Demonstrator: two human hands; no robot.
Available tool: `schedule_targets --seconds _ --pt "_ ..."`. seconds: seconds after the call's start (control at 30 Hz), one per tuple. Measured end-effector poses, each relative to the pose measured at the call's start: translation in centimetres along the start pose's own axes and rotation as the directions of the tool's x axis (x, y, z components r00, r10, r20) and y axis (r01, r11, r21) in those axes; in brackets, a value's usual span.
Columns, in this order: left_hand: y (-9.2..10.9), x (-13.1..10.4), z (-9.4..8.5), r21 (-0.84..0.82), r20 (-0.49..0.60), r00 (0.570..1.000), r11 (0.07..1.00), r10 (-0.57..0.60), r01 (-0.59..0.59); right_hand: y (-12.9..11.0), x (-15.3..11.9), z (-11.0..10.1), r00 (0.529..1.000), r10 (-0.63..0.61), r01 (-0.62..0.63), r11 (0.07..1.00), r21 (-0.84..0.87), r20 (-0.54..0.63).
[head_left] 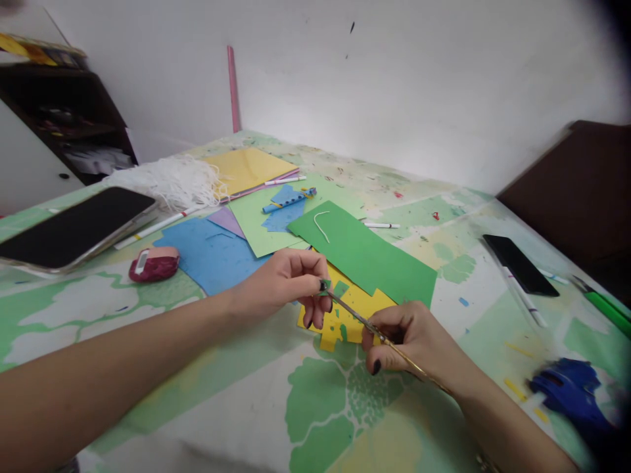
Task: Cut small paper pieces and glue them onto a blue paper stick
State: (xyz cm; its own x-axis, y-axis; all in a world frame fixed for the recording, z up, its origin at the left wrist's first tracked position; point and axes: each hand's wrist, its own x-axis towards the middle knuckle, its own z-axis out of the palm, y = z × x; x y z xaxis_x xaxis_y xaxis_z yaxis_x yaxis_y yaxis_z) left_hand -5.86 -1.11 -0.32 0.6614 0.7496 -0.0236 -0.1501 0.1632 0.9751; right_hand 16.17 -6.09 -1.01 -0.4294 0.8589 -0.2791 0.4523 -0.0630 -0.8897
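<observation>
My left hand [298, 282] pinches a small piece of green paper [324, 286] between thumb and fingertips. In my right hand [419, 338] is a slim pair of scissors [352, 313] with gold-coloured handles, seen edge-on. Their tips meet the green piece at my left fingertips; whether the blades are apart cannot be made out. Under both hands lies yellow paper [377, 302] with notched edges and green scraps on it. Just beyond is a larger green sheet [369, 253] with a short white string [321, 226] on top.
Blue paper [211, 253], a rolled blue paper tube [288, 201] and white yarn [170, 180] lie at left and behind. A tablet [73, 226] and a pink case [154, 264] sit left. At right are a phone [520, 264] and a blue glue gun [572, 394].
</observation>
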Motion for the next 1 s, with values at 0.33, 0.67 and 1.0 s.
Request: schedule_targets --seconds 0.33,0.67,1.0 --pt "-0.05 0.02 -0.11 -0.015 0.017 1.0 1.0 0.009 -0.009 -0.11 -0.03 0.22 0.999 0.038 -0.038 0.999 -0.008 -0.007" --pt "-0.18 -0.03 -0.17 -0.058 0.03 0.999 0.998 0.012 -0.01 -0.12 0.02 0.5 1.0 0.003 -0.005 0.996 0.091 0.023" --pt "-0.45 0.06 -0.34 -0.078 0.04 0.999 0.997 0.031 -0.028 0.01 -0.1 0.7 1.0 0.002 -0.004 0.997 0.076 0.024"
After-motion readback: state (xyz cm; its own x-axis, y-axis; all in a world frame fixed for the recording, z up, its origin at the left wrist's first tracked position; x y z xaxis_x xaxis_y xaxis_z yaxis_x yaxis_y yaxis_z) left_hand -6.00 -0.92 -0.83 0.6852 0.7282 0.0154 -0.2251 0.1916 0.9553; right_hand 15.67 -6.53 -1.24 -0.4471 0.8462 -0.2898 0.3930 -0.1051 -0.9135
